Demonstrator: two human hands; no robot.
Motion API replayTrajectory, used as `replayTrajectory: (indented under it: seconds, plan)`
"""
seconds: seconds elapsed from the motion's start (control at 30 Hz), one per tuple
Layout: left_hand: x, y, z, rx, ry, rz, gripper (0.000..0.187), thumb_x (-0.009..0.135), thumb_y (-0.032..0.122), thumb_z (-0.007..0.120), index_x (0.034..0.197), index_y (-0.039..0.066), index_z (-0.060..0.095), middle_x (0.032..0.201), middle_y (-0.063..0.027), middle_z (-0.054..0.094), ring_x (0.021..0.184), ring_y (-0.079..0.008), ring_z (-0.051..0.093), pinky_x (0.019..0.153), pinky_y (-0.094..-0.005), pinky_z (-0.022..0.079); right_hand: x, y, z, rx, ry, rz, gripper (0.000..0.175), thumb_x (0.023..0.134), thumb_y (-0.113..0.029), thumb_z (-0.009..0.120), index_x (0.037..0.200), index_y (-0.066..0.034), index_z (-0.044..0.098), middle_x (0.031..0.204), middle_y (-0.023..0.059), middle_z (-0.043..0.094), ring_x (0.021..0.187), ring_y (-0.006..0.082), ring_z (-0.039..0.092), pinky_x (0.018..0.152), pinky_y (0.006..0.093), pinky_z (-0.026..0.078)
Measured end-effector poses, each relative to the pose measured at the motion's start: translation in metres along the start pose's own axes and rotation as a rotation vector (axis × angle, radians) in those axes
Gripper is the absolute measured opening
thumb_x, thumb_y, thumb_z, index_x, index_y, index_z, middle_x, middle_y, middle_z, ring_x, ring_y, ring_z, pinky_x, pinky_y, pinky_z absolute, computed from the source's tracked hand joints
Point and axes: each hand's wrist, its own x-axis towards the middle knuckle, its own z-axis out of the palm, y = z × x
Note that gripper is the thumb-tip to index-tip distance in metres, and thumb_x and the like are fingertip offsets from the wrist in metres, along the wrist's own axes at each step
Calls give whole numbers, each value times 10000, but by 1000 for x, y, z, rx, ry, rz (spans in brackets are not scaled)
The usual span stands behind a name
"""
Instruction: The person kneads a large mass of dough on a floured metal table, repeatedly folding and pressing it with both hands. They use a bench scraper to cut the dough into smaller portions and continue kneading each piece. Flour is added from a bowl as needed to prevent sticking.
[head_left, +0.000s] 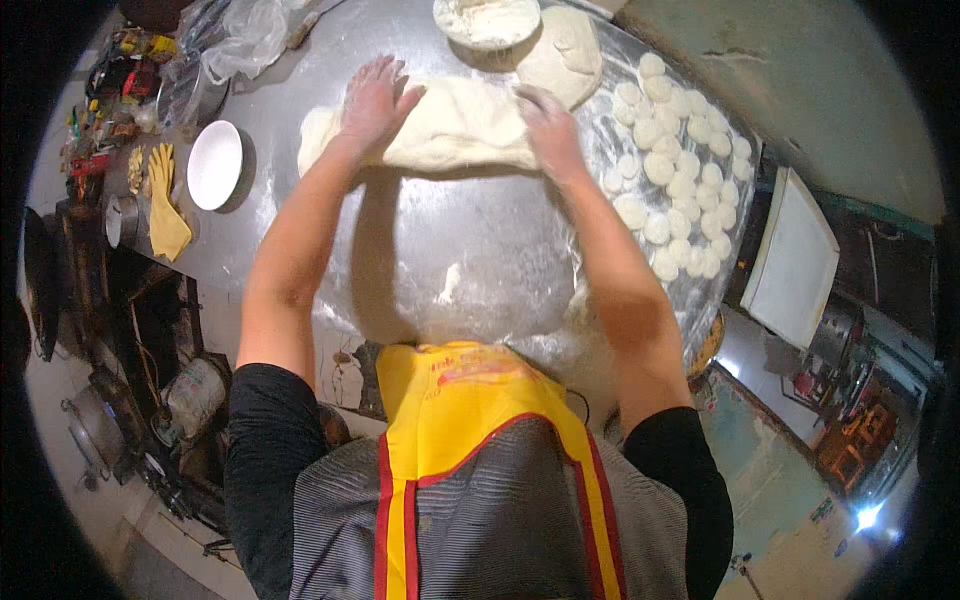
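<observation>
A long, thick slab of pale dough (457, 124) lies across the metal worktop in front of me. My left hand (375, 105) rests on its left part, floured, palm down with the thumb spread. At the dough's right end is my right hand (546, 124), slightly blurred, its fingertips on the top edge; whether it grips the dough cannot be told. Behind that end lies a flatter piece of dough (566, 60), beside a bowl of flour (487, 21). Many small dough rounds (679, 172) cover the floured right side.
On the left of the worktop (480, 247) stand a white bowl (215, 165), yellow rubber gloves (166, 202), a small metal container (121, 221) and a metal pot (191, 94). Clear plastic bags (251, 37) lie at the back left. A white tray-like panel (793, 255) is beyond the right edge.
</observation>
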Motion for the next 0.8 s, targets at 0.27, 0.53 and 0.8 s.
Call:
replayTrajectory:
  seconds: [0.27, 0.53, 0.8]
  plan:
    - [-232, 17, -54, -151, 190, -459, 549, 935, 236, 594, 1409, -12, 471, 1491, -245, 416, 1389, -410, 381, 1161, -496, 288, -329, 106, -171, -361, 383, 346, 351, 917, -161, 592, 1212, 22, 643, 1230, 184, 640, 1187, 337, 571, 1047, 412, 416]
    - [-337, 27, -39, 258, -202, -564, 744, 939, 376, 534, 1539, 10, 289, 1624, -206, 198, 1506, -356, 164, 1238, -486, 85, -455, 159, -208, -1161, 91, 532, 615, 816, -91, 597, 1413, -15, 469, 1447, 202, 476, 1340, 384, 437, 1147, 459, 321]
    - [-334, 23, -42, 130, -136, -591, 699, 928, 350, 561, 1495, -6, 362, 1590, -236, 267, 1487, -381, 212, 1222, -503, 134, -415, 98, -201, -1010, -391, 756, 683, 941, -312, 556, 1494, 34, 352, 1479, 253, 442, 1349, 421, 426, 1131, 489, 334]
